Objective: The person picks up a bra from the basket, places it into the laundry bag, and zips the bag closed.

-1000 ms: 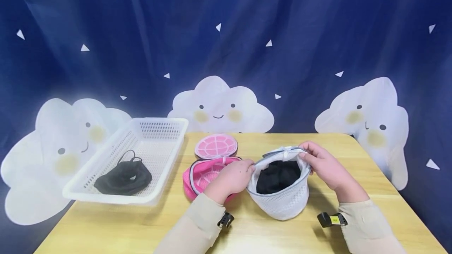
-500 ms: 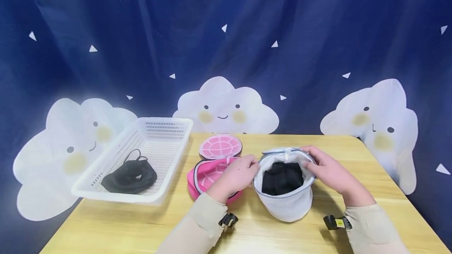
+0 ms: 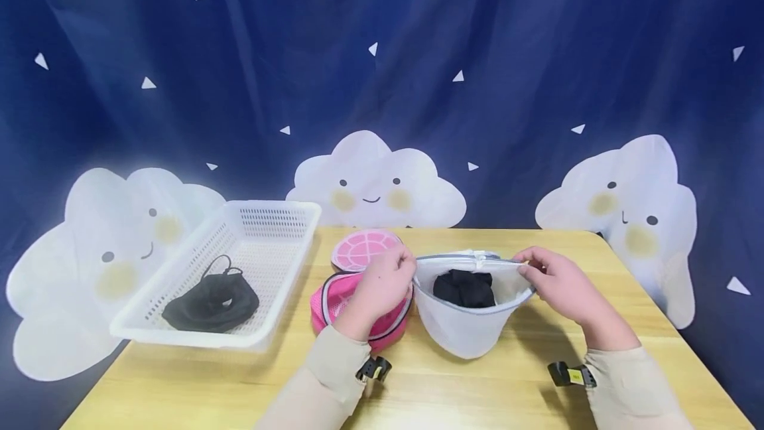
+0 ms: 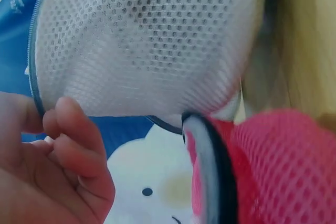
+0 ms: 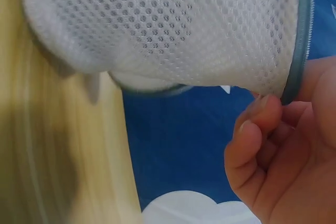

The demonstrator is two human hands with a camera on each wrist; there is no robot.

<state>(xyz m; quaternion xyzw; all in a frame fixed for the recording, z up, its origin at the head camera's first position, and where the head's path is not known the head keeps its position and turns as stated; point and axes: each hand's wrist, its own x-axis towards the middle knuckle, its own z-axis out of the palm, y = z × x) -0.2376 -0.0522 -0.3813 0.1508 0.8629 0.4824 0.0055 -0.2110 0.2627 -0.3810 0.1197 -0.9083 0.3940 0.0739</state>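
A white mesh laundry bag (image 3: 462, 334) with a grey zip edge has its mouth stretched wide between both hands. Black cloth (image 3: 464, 288) lies inside it. My left hand (image 3: 384, 281) pinches the left end of the rim; the left wrist view shows thumb and fingers on the zip edge (image 4: 34, 72). On the opposite end, my right hand (image 3: 552, 281) pinches the rim, and the right wrist view shows the zip teeth (image 5: 308, 19) just above the fingertips. Under my left forearm sits a pink mesh bag (image 3: 390, 324), unzipped, its round pink lid (image 3: 364, 251) folded back behind it.
A white plastic basket (image 3: 271, 304) stands at the left of the wooden table (image 3: 453, 397), with a black drawstring cloth item (image 3: 211, 304) in it. A blue curtain (image 3: 418, 85) with cloud faces hangs behind the table.
The white bag's mouth has gone from round to a wide, flattened shape. My left hand has moved left and slightly up with the rim, and the bag's bottom has risen a little.
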